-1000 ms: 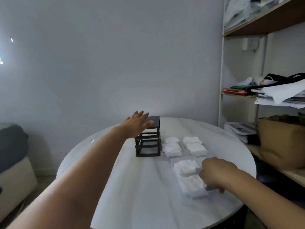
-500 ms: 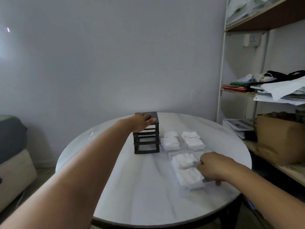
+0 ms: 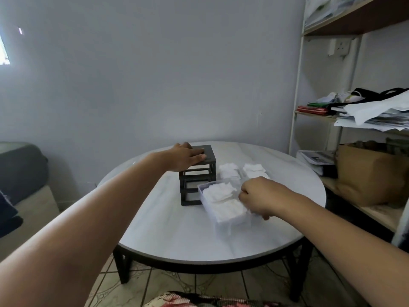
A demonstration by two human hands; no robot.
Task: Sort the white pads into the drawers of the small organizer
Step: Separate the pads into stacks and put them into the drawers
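the right hand (image 3: 259,198) grips the near-right end of the clear drawer (image 3: 234,224) of white pads (image 3: 219,192), its long axis pointing far-left at the organizer (image 3: 210,151) just beside, whose top the left hand (image 3: 183,158) lies flat on.

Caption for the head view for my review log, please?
The left grip rests on the black organizer frame while the right grip holds a clear drawer filled with white pads.

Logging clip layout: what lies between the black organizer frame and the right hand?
In the head view, a clear drawer filled with white pads lies between the black organizer frame and the right hand, which grips the drawer's right side.
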